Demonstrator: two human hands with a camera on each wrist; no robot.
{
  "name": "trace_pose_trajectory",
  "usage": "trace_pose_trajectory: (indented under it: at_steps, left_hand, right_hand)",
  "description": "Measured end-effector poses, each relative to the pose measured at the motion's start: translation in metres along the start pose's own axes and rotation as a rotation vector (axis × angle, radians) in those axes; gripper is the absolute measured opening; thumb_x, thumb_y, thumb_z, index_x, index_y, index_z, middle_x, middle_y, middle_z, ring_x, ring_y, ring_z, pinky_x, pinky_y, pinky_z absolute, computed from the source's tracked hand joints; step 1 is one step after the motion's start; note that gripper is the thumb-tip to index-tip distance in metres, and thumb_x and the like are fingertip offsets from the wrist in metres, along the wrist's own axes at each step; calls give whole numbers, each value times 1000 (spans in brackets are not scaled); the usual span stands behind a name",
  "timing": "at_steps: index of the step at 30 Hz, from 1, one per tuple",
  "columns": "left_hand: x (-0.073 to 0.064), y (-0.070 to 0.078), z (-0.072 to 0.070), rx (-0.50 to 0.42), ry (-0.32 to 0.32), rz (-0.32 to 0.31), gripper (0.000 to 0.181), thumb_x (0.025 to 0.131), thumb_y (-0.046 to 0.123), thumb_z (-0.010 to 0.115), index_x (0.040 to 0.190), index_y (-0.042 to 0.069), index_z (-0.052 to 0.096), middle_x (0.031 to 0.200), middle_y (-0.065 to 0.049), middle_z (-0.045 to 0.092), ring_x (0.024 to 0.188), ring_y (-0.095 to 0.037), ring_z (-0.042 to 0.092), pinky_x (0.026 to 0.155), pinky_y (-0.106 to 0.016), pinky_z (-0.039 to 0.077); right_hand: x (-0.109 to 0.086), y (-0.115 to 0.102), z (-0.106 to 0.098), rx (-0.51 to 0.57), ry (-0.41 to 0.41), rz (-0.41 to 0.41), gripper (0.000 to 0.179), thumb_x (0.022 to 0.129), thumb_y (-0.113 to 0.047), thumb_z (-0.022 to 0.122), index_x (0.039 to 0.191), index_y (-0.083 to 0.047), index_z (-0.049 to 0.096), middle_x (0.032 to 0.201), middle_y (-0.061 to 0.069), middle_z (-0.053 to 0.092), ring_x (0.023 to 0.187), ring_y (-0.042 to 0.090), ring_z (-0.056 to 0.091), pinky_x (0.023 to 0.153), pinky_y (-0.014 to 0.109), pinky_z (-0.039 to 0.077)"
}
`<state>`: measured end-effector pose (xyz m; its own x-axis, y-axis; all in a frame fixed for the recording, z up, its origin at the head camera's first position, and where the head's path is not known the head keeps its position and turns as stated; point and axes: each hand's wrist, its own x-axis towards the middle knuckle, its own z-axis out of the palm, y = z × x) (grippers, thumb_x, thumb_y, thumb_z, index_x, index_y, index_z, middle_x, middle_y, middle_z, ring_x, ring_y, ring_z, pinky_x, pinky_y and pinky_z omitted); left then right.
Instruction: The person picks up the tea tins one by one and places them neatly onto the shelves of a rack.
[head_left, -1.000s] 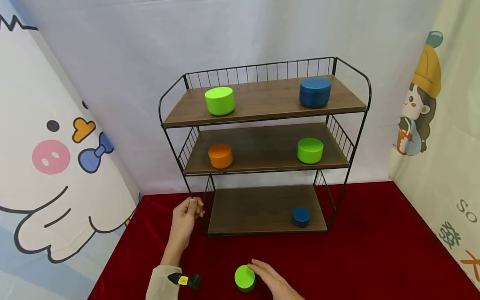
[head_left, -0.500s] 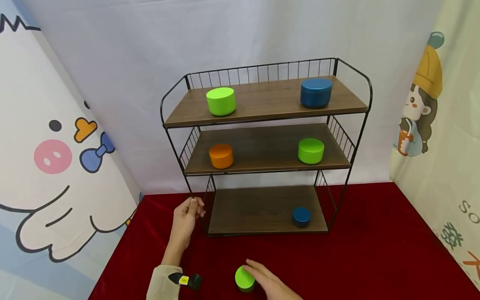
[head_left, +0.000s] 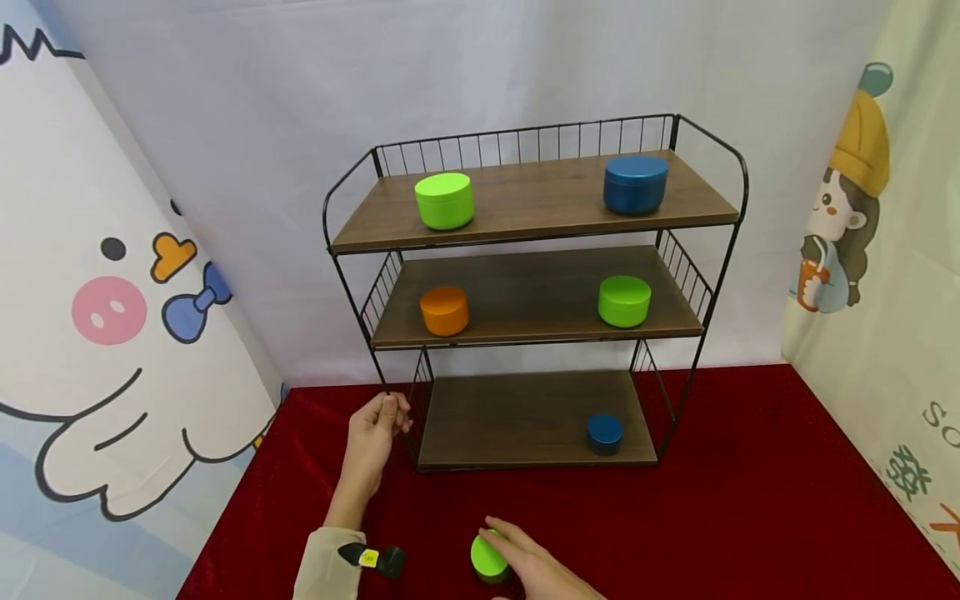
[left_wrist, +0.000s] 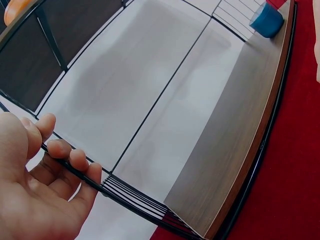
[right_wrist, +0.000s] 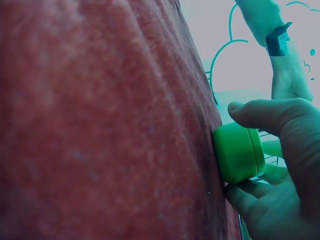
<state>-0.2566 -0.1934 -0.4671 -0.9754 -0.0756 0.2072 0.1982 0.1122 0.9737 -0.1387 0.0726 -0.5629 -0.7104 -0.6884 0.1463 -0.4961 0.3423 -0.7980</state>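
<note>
My left hand (head_left: 377,421) grips the front left post of a black wire shelf rack (head_left: 536,340), fingers curled round the thin metal in the left wrist view. On the red cloth before the rack stands a small round green tin (head_left: 486,560). My right hand (head_left: 536,562) is at this tin, its extended fingers overlapping the lid's right side in the head view. In the right wrist view the thumb (right_wrist: 250,112) lies on one side of the green tin and the fingers on the other, not closed tightly; part of the tin is hidden behind them.
The top shelf bears a large green tin (head_left: 445,202) and a large blue tin (head_left: 635,185). On the middle shelf are an orange tin (head_left: 444,311) and another green tin (head_left: 625,302). A small blue tin (head_left: 604,434) sits on the bottom shelf. Printed curtains flank the red-covered table (head_left: 750,500).
My right hand has moved a little left, its fingers reaching farther over the small green tin. The left hand keeps its grip on the post, and the head view has shifted slightly.
</note>
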Motion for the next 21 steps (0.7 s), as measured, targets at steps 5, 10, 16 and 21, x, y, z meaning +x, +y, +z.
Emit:
trace_pose_trajectory:
  at_steps: [5, 10, 16, 21]
  left_hand:
    - [1, 0, 0, -6, 1, 4, 32, 111, 22, 44, 93, 2, 60, 81, -9, 51, 81, -23, 59, 80, -27, 54]
    - [2, -1, 0, -12, -4, 10, 32, 111, 22, 44, 93, 2, 60, 81, -9, 51, 80, -22, 59, 80, -27, 54]
    - [1, -1, 0, -13, -3, 10, 32, 111, 22, 44, 93, 2, 60, 80, -8, 51, 80, -20, 59, 80, -27, 54]
    - [1, -1, 0, -11, 6, 3, 31, 111, 22, 45, 93, 3, 61, 80, -7, 51, 80, -23, 60, 79, -26, 54]
  right_hand:
    - [5, -4, -1, -65, 0, 12, 78, 98, -35, 73, 152, 9, 39, 158, 29, 35, 139, 47, 45, 108, 43, 51]
    - [10, -6, -1, -131, 21, 7, 73, 95, -23, 77, 150, 10, 42, 155, 28, 39, 137, 45, 49, 107, 41, 52]
    - [13, -7, 0, -131, 45, 14, 68, 94, -16, 78, 148, 9, 45, 153, 26, 43, 136, 40, 52, 107, 40, 52]
    - [14, -8, 0, -114, 47, 38, 65, 93, -14, 78, 146, 8, 47, 152, 24, 45, 134, 37, 53, 106, 37, 53]
